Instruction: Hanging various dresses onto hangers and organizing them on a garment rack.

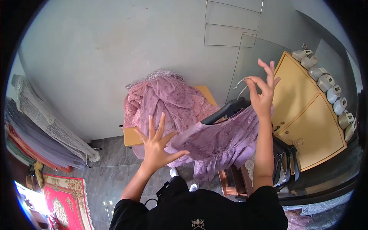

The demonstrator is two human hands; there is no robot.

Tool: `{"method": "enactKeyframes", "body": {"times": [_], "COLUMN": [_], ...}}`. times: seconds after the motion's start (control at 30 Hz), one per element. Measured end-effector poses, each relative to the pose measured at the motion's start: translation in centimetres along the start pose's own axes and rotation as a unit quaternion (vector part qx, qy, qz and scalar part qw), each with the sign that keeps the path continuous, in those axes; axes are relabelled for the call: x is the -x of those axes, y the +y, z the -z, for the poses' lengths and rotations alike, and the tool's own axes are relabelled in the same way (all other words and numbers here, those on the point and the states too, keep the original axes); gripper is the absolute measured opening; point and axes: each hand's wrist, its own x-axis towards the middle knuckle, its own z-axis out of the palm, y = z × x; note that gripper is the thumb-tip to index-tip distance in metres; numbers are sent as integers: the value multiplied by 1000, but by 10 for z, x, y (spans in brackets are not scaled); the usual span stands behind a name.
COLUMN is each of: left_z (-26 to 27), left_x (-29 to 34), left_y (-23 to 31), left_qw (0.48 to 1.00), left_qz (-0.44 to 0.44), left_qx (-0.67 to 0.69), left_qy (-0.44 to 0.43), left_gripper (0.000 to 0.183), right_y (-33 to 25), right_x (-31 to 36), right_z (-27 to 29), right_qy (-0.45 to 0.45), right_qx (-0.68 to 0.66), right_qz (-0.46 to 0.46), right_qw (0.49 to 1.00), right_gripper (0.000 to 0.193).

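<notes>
My right hand (262,92) is raised, thumb and forefinger pinching the tip of a metal hook; its other fingers stretch upward. The hook belongs to a black clothes hanger (218,115), which hangs tilted from the pinch. A mauve, ruffled garment (218,143) is draped on the hanger, and part of the hanger is hidden behind the cloth and my hand. My left hand (155,149) has its fingers spread, close to the garment's left edge. Whether it touches the cloth I cannot tell. Beyond it, a heap of pink and mauve sparkly garments (165,96) lies on a yellow-topped table (132,138).
To the left, several long gowns (46,115) hang beside a red patterned rug (65,195). On the right stands a yellow cupboard (310,126) with several white handled objects (326,82) along its top. Black hangers (292,157) hang near it, beside a brown wooden piece (234,182).
</notes>
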Motion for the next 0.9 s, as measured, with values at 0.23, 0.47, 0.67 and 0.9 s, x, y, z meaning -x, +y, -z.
{"method": "enactKeyframes", "body": {"times": [0.23,0.47,0.67,0.9], "left_z": [-18,-15,1,4], "left_x": [-14,-29,-41,-50], "left_y": [-17,-39,-54,-80], "left_qw": [998,998,998,979], "left_qz": [52,49,20,-81], "left_qx": [2,25,64,140], "left_qy": [17,-7,-20,-126], "left_gripper": [57,38,34,37], "right_y": [-23,-47,-67,-97], "right_x": [-1,-2,-3,7], "right_z": [-5,11,20,17], "right_qy": [-13,-14,-26,-66], "right_qx": [-13,2,-2,-37], "right_qz": [50,35,10,-39], "right_qw": [999,999,1000,996], "right_gripper": [13,14,15,13]}}
